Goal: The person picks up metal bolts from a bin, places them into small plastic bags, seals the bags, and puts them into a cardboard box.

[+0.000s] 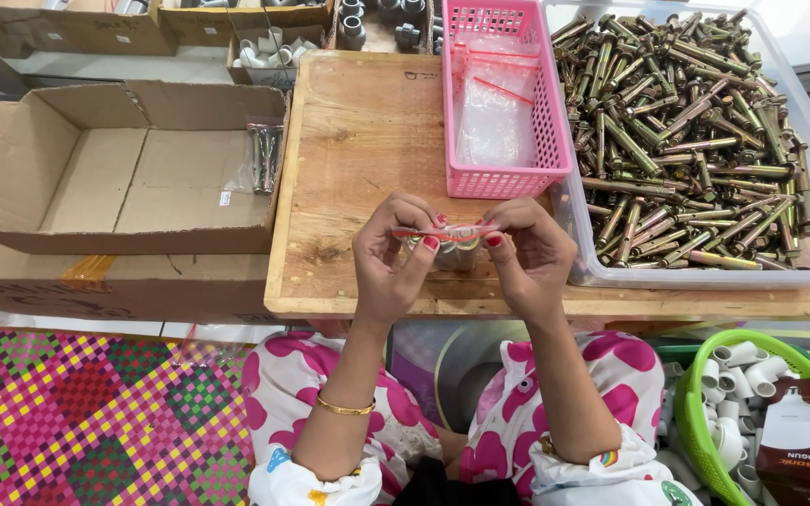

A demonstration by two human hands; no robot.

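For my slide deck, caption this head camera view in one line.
Left hand and right hand pinch a small clear red-striped plastic bag above a wooden table.

A small packing workshop, probably home-based. Low wooden table (358, 141) at centre; at right, a clear tub (581, 253) heaped with brass-coloured anchor bolts (686, 141); beside it a pink basket (508, 178) of empty zip bags. Open cardboard box (96, 178) at left holding one filled bag. Cartons of grey pipe fittings along the top edge, a green basket (696, 412) of white fittings lower right, chequered mat (77, 422) lower left.
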